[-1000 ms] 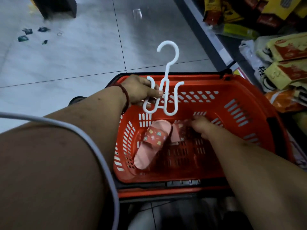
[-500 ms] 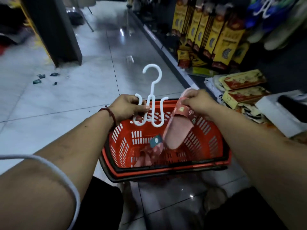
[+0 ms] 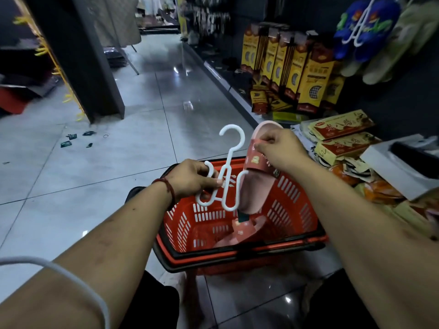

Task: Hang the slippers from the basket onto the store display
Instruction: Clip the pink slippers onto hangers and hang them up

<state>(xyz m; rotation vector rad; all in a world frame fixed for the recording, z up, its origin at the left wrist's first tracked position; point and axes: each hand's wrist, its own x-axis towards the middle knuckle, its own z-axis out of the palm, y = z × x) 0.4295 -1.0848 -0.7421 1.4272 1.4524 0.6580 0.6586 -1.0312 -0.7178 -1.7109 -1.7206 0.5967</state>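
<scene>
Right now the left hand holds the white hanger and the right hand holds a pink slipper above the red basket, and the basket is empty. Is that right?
Not quite. The head view shows the red basket is not empty: a second pink slipper lies inside. The rest stands: the left hand holds the white hanger and the right hand holds a pink slipper above it.

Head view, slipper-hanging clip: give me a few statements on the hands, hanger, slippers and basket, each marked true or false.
1. The left hand holds the white hanger. True.
2. The right hand is empty. False: it grips a pink slipper by the strap.
3. The red basket is empty. False: a second slipper lies inside.
4. The held slipper is above the basket, beside the hanger's right arm. True.
5. The hanger already hangs on the display. False: it is in hand, over the basket.
</scene>
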